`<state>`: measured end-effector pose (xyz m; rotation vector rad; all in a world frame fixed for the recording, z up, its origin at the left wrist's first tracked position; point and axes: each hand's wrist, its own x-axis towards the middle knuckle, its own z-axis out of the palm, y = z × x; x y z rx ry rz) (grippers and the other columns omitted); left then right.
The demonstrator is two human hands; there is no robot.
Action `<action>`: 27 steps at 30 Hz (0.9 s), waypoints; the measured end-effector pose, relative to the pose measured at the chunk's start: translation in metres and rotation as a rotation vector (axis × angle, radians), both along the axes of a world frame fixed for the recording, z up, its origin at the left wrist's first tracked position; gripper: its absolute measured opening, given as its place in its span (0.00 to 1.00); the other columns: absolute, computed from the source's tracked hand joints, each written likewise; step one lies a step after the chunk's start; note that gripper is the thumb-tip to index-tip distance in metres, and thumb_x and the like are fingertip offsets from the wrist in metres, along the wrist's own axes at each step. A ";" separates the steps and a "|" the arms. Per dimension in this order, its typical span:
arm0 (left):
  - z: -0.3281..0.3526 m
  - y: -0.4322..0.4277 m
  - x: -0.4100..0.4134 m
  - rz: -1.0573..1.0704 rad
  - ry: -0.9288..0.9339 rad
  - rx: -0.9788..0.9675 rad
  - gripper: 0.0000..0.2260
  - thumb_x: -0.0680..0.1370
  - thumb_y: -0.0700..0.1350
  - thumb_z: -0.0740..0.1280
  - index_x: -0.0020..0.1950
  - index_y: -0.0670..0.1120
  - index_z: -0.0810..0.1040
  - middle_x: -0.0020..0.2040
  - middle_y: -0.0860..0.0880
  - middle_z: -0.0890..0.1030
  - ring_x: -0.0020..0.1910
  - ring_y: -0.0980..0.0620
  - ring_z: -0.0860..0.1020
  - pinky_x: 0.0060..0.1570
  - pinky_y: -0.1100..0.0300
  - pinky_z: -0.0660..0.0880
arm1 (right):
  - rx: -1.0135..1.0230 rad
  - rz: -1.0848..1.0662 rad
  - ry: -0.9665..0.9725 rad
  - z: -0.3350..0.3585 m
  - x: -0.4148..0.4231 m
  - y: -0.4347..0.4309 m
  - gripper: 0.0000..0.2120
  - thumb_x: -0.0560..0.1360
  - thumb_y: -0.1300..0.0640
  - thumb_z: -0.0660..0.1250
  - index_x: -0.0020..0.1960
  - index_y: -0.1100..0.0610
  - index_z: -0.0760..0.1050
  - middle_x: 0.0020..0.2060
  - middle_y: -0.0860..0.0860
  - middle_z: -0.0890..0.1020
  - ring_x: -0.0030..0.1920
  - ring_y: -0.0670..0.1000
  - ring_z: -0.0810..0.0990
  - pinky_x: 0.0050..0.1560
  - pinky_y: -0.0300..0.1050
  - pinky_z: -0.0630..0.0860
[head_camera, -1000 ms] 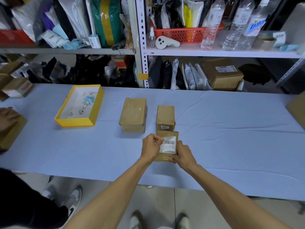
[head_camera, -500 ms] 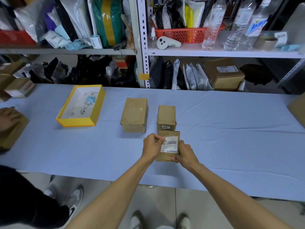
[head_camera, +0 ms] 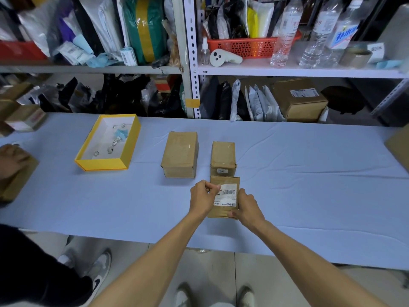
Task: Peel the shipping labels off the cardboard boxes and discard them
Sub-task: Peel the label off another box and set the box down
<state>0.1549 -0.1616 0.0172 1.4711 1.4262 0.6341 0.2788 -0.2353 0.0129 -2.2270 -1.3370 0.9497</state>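
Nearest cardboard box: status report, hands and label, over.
Left hand pinching the left edge of the shipping label. Right hand bracing the nearest box. Label mostly still stuck. Second box touching behind, nothing blocking.

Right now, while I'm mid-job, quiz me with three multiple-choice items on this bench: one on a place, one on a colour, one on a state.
1. Where does the yellow tray sit relative to the three cardboard boxes in the middle of the table?
A. To their left
B. To their right
C. On top of them

2. What colour is the basket on the upper shelf?
A. Blue
B. Red-orange
C. Black

3. What state is the shipping label on the nearest box in?
A. Gone from the box
B. Crumpled in the tray
C. On the box, its left edge pinched by the left hand

Answers: 1 A, the tray lies left of the large box. 2 B, its mesh is red-orange. 3 C, the label covers the box top while the right hand steadies the box.
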 end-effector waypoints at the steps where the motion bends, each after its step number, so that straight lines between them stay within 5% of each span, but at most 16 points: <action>1: 0.001 0.000 0.000 0.004 -0.001 -0.006 0.10 0.76 0.48 0.69 0.43 0.41 0.76 0.48 0.45 0.83 0.46 0.50 0.80 0.30 0.71 0.72 | -0.002 0.001 0.000 0.000 0.000 0.000 0.24 0.70 0.63 0.72 0.61 0.61 0.65 0.57 0.58 0.77 0.55 0.57 0.77 0.48 0.46 0.78; 16: 0.006 -0.002 0.003 -0.015 -0.014 -0.093 0.12 0.76 0.49 0.69 0.42 0.41 0.79 0.49 0.42 0.84 0.41 0.49 0.81 0.38 0.60 0.79 | -0.045 0.033 -0.048 0.000 0.000 0.002 0.25 0.71 0.64 0.70 0.64 0.62 0.64 0.59 0.59 0.75 0.57 0.57 0.76 0.44 0.41 0.71; 27: 0.014 0.001 0.005 0.002 -0.091 -0.167 0.10 0.75 0.47 0.70 0.39 0.41 0.81 0.43 0.46 0.84 0.44 0.50 0.81 0.39 0.62 0.76 | -0.021 -0.023 0.013 -0.003 0.003 0.003 0.25 0.68 0.64 0.72 0.62 0.61 0.66 0.57 0.58 0.76 0.55 0.57 0.77 0.48 0.47 0.79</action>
